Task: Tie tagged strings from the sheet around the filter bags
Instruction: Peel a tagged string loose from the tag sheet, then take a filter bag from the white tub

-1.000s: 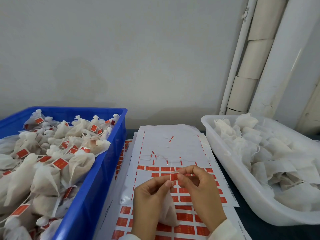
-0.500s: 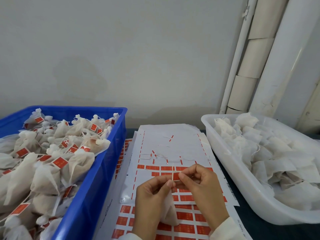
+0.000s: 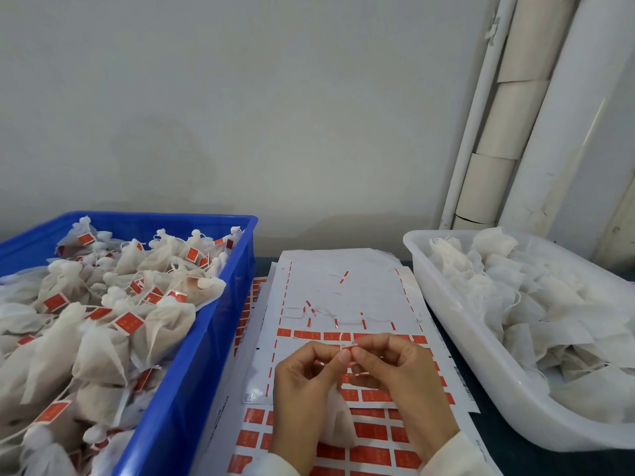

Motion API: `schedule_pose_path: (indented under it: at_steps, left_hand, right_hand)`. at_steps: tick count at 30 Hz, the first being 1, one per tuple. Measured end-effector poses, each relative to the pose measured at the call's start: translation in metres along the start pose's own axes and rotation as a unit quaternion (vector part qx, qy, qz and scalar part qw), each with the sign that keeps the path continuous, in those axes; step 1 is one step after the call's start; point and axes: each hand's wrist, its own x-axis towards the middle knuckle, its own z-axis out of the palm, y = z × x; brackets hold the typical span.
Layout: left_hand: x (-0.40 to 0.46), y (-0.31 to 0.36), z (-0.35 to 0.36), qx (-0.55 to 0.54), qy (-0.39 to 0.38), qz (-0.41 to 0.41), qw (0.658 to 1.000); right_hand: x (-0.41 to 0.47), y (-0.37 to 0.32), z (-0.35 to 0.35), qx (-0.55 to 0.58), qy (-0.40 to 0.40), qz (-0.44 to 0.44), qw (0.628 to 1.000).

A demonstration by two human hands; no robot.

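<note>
A white sheet with rows of red tags and loose strings lies flat in front of me, on top of other tag sheets. Over it, my left hand and my right hand meet fingertip to fingertip. Both pinch a thin tagged string with a small red tag between them. A white filter bag hangs below my left hand, held under its curled fingers and partly hidden by both hands.
A blue crate on the left is piled with tied filter bags bearing red tags. A white plastic tub on the right holds untied white filter bags. A wall and white pipes stand behind.
Both hands have stayed over the sheet, with the fingertips shifting slightly as they work the string. The red tag between them now shows smaller and edge-on.
</note>
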Motion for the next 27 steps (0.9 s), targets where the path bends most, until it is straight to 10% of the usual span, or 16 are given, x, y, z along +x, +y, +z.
schedule_pose_path:
  at_steps: [27]
  left_hand:
    - [0.014, -0.001, -0.020, -0.083, -0.062, -0.069, 0.992]
  right_hand:
    - [0.007, -0.003, -0.002, -0.051, 0.002, -0.006, 0.999]
